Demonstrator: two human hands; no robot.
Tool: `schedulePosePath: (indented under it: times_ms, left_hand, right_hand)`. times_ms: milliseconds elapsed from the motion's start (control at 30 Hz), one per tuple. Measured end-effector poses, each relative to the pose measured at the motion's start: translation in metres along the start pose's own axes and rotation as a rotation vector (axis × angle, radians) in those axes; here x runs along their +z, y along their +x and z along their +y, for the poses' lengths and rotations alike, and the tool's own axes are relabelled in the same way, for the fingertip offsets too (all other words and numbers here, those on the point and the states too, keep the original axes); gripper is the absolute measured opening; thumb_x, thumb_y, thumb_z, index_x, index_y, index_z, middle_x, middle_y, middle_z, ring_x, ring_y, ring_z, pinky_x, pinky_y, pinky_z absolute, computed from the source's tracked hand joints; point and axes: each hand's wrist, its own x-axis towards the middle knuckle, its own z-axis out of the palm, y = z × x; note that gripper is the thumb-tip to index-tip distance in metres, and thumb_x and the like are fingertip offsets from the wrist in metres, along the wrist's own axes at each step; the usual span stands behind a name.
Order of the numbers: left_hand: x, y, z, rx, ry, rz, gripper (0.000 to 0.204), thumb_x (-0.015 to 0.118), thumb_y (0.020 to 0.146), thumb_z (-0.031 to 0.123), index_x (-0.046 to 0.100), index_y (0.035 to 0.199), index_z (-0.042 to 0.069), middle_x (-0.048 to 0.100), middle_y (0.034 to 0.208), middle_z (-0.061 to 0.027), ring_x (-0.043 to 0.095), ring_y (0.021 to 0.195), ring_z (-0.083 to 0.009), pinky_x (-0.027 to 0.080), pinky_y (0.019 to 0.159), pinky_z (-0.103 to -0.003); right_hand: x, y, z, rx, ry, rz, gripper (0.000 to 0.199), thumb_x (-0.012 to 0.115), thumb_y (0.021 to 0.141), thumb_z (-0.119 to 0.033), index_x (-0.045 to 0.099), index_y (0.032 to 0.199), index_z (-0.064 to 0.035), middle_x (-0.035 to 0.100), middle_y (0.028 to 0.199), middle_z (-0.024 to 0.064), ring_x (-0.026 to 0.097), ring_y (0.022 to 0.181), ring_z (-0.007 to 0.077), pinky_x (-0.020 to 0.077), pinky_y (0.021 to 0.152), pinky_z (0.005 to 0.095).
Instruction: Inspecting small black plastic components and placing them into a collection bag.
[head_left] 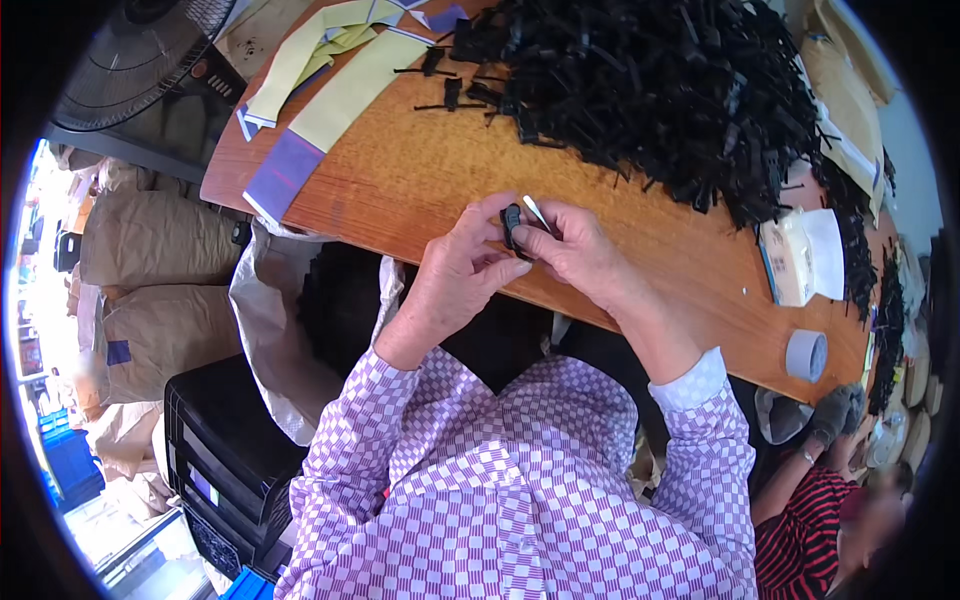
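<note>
Both my hands meet at the near edge of a wooden table (420, 170). My left hand (455, 275) and my right hand (575, 250) pinch a small black plastic part (512, 222) between their fingertips. A thin white strip (537, 212) pokes up from the fingers of my right hand, just beside the black part. A big heap of similar black plastic parts (660, 90) covers the far middle of the table, with a few loose ones at its left edge.
Yellow and purple paper strips (320, 90) lie at the table's left end. A tissue pack (800, 255) and a tape roll (806, 355) sit at the right. A white bag (265, 330), brown sacks (150, 240) and a black crate (225, 450) stand below left. Another person's gloved hand (835, 410) shows at right.
</note>
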Motion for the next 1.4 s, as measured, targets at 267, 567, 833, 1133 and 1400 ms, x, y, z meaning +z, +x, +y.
schedulePosePath:
  times_ms: [267, 567, 833, 1133, 1400]
  left_hand:
    - [0.035, -0.022, 0.0, -0.026, -0.159, 0.081, 0.042, 0.055, 0.089, -0.004, 0.049, 0.128, 0.007, 0.059, 0.088, -0.0018, 0.058, 0.075, -0.005, 0.049, 0.063, -0.02]
    - [0.041, -0.049, 0.0, 0.012, -0.135, 0.173, 0.037, 0.051, 0.092, -0.003, 0.049, 0.128, 0.005, 0.057, 0.082, -0.0022, 0.055, 0.071, -0.0063, 0.048, 0.062, -0.02]
    - [0.044, -0.061, -0.002, 0.157, -0.045, 0.254, 0.032, 0.054, 0.088, -0.004, 0.055, 0.12, 0.002, 0.062, 0.09, -0.0097, 0.063, 0.079, -0.0146, 0.052, 0.067, -0.027]
    - [0.043, -0.066, 0.019, 0.264, 0.39, 0.304, 0.037, 0.06, 0.082, -0.004, 0.057, 0.117, 0.008, 0.062, 0.098, -0.0151, 0.065, 0.081, -0.0297, 0.052, 0.066, -0.033]
    - [0.046, -0.058, 0.007, 0.184, 0.171, 0.267, 0.038, 0.057, 0.084, -0.005, 0.05, 0.12, 0.007, 0.063, 0.091, -0.0135, 0.066, 0.076, -0.0229, 0.052, 0.065, -0.032]
  right_hand:
    - [0.012, -0.046, 0.02, -0.008, 0.427, 0.063, 0.025, 0.053, 0.096, -0.027, 0.057, 0.108, -0.0052, 0.05, 0.071, -0.0045, 0.038, 0.052, 0.002, 0.0261, 0.043, 0.0175]
    - [0.038, -0.066, 0.03, -0.223, 0.139, 0.137, 0.038, 0.043, 0.1, -0.031, 0.049, 0.123, -0.0014, 0.046, 0.069, -0.0034, 0.039, 0.054, 0.0024, 0.0289, 0.045, 0.017]
    - [0.051, -0.081, 0.023, -0.246, 0.097, 0.143, 0.031, 0.046, 0.099, -0.019, 0.048, 0.123, 0.0007, 0.055, 0.082, 0.0008, 0.051, 0.071, 0.0065, 0.044, 0.062, 0.0211]
    - [0.056, -0.083, 0.023, -0.185, 0.203, 0.167, 0.027, 0.047, 0.098, -0.016, 0.05, 0.121, -0.0025, 0.051, 0.076, -0.0019, 0.046, 0.065, 0.005, 0.0395, 0.056, 0.0202]
    - [0.038, -0.069, 0.042, -0.381, -0.01, 0.179, 0.025, 0.048, 0.099, -0.019, 0.05, 0.12, -0.0057, 0.049, 0.073, -0.006, 0.038, 0.052, 0.0005, 0.0286, 0.044, 0.0161]
